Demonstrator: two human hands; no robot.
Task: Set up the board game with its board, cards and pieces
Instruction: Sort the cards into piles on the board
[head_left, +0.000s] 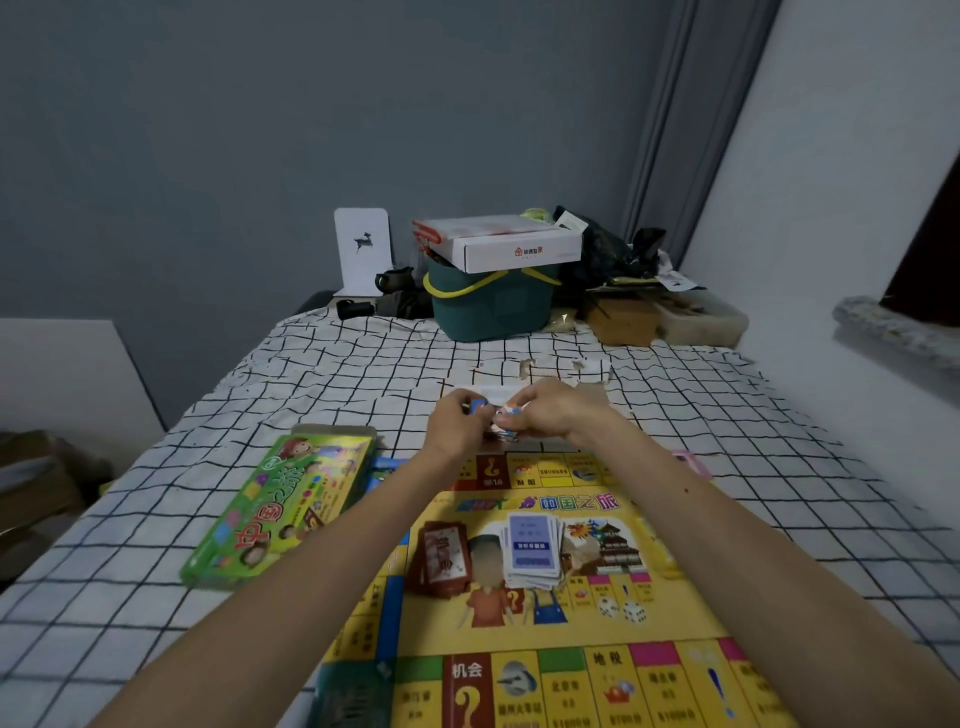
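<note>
The yellow game board (582, 631) lies unfolded on the checked sheet in front of me. On its middle sit a red card stack (441, 558) and a blue-and-white card stack (532, 551). Beyond the board's far edge, my left hand (457, 421) and my right hand (553, 410) meet and together pinch a small bundle of colourful pieces (500, 418), blue and pink; what exactly it is stays unclear. The green game box (275, 506) lies to the left of the board.
A white sheet of paper (498, 391) lies just behind my hands. A small pink item (691, 462) rests at the board's right. At the far end stand a teal basket (491, 304) with a white carton on it, a white bookend (362, 249) and clutter.
</note>
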